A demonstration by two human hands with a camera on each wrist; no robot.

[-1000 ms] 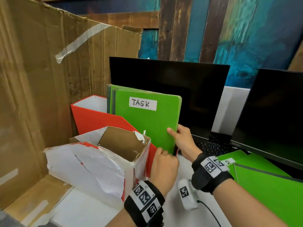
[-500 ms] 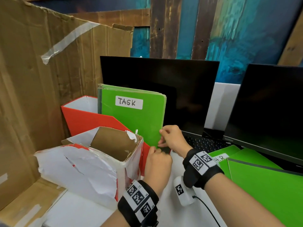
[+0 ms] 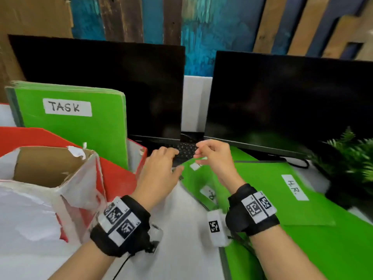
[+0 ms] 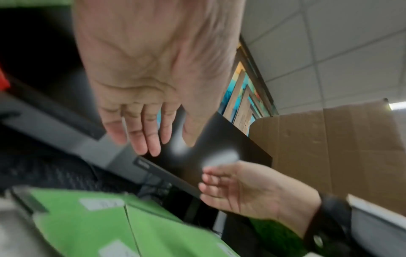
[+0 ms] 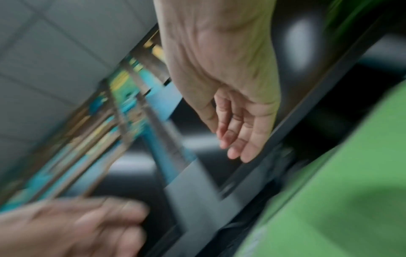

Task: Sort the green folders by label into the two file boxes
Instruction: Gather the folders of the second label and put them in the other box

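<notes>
Several green folders, the front one labelled TASK (image 3: 80,128), stand upright in the red file box (image 3: 119,178) at the left. In front of it sits a torn white and red file box (image 3: 56,190) with a bare cardboard inside. More green folders lie flat on the right, one labelled H.R. (image 3: 272,195). My left hand (image 3: 161,164) hovers open beside the red box, fingers loose, holding nothing. My right hand (image 3: 210,154) hangs over the flat folders with relaxed fingers, also holding nothing. In the wrist views both the left hand (image 4: 142,135) and the right hand (image 5: 232,139) show straight, loose fingers.
Two dark monitors (image 3: 282,102) stand behind the folders, with a laptop keyboard (image 3: 185,150) under the hands. A green fern (image 3: 351,158) sits at the right edge. Cardboard (image 3: 36,15) rises at the back left. The white desk (image 3: 181,239) lies between my wrists.
My right hand has let go of the TASK folder, which now stands in the red box. Both hands have drawn back to the right, towards the flat folders. The view has swung right.
</notes>
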